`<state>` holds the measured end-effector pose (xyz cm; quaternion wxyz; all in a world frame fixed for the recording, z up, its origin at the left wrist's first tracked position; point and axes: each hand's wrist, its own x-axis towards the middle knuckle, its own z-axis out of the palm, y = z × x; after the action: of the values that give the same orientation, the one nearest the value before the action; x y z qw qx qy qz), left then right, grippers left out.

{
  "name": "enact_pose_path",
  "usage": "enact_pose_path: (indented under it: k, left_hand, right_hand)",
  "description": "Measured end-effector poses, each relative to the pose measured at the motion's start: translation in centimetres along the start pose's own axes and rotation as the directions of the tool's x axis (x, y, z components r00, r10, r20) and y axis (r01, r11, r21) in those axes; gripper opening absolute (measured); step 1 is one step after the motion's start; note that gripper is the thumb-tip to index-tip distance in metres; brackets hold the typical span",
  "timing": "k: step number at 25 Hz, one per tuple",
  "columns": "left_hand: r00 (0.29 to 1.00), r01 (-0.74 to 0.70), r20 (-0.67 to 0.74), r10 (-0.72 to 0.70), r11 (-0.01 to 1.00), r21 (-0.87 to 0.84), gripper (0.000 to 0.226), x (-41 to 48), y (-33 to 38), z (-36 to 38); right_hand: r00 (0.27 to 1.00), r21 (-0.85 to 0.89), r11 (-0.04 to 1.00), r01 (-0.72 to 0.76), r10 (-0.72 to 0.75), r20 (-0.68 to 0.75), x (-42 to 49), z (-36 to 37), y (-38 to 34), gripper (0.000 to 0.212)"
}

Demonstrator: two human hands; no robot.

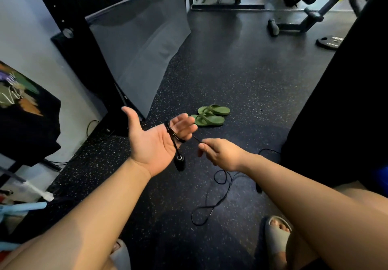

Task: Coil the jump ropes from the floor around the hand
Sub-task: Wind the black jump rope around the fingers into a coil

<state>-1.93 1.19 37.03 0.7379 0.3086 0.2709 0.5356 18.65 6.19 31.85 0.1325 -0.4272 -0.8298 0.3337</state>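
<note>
My left hand (154, 141) is held palm up with fingers spread. A thin black jump rope (218, 202) is wound in a few turns around its fingers, and one black handle (180, 162) dangles below the palm. My right hand (220, 153) pinches the rope just right of the left fingers. From there the rope drops to the dark speckled floor and lies in loose loops between my feet. The second handle (258, 188) lies on the floor, partly hidden behind my right forearm.
Green flip-flops (212, 115) lie on the floor ahead. A grey mat (138, 45) leans on a black rack at the left. Weight machines and a weight plate (329, 42) stand at the far right. A black punching bag (344, 106) hangs close on my right.
</note>
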Motion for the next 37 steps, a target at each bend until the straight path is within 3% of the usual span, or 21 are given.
enact_pose_path:
  k: [5,9,12,16,19,23,29,33,37]
  left_hand:
    - [0.978,-0.131,-0.158,0.137,0.990,0.046,0.133,0.7,1.4,-1.0]
    - [0.957,-0.043,-0.253,0.142,0.932,0.359,0.120,1.2,0.6,-1.3]
    - [0.966,0.122,-0.257,0.021,0.840,0.528,0.121,1.4,-0.4,-1.3]
    - [0.955,0.286,-0.112,-0.275,0.750,0.597,0.123,0.6,-1.6,0.0]
    - [0.896,0.371,-0.041,-0.442,0.695,0.616,0.129,0.0,-2.5,1.0]
    - [0.829,0.422,0.095,-0.551,0.728,0.540,0.128,-0.2,-2.5,1.3]
    - [0.915,0.339,0.160,-0.370,0.921,0.191,0.126,-0.3,-1.5,1.2]
    - [0.979,0.181,0.098,-0.180,0.983,0.000,0.127,-0.5,-1.1,1.2]
    - [1.000,0.013,0.001,-0.013,0.999,-0.031,0.130,-0.7,-0.6,1.2]
  right_hand:
    - [0.973,-0.030,0.998,-0.055,0.060,0.221,-0.4,0.4,-1.0,0.031]
    - [0.965,-0.221,0.971,0.092,-0.033,0.258,-0.8,-0.5,-3.2,0.034]
    - [0.970,-0.314,0.925,0.211,-0.158,0.187,-1.1,-1.7,-4.6,0.033]
    - [0.944,-0.285,0.901,0.327,-0.326,0.053,-1.3,-3.1,-5.2,0.031]
    - [0.924,-0.256,0.897,0.359,-0.380,-0.037,-1.1,-3.8,-4.7,0.028]
    - [0.924,-0.060,0.939,0.339,-0.344,-0.169,-0.6,-4.4,-2.8,0.031]
    - [0.974,0.119,0.984,0.131,-0.105,-0.199,-0.1,-2.5,-0.5,0.041]
    - [0.994,0.235,0.972,0.008,0.017,-0.106,0.2,-1.0,-0.4,0.044]
    - [0.994,0.249,0.963,-0.105,0.091,0.068,0.3,0.0,-0.8,0.047]
